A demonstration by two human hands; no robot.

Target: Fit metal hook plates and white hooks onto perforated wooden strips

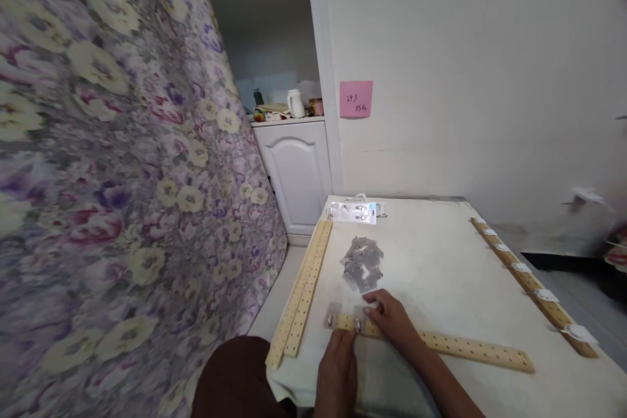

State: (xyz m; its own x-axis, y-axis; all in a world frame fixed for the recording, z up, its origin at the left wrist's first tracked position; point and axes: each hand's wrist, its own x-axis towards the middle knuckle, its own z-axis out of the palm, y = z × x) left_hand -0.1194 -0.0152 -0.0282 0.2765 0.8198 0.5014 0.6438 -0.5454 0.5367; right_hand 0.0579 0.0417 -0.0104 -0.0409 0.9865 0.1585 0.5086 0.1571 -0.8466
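Note:
A perforated wooden strip (470,347) lies across the near part of the white table (441,255). Both of my hands rest on its left end. My left hand (337,366) lies on the strip end, fingers curled downward. My right hand (392,320) presses a small clear adhesive hook (360,320) against the strip, fingertips together. A second clear hook (333,317) sits at the very end of the strip. A pile of several clear hooks (363,263) lies just beyond my hands.
Two more perforated strips (304,290) lie along the table's left edge. Another strip with white-backed hooks (531,284) runs along the right edge. A hook packet (353,211) lies at the far edge. A floral fabric (108,176) hangs at left, and a pink note (356,98) is on the wall.

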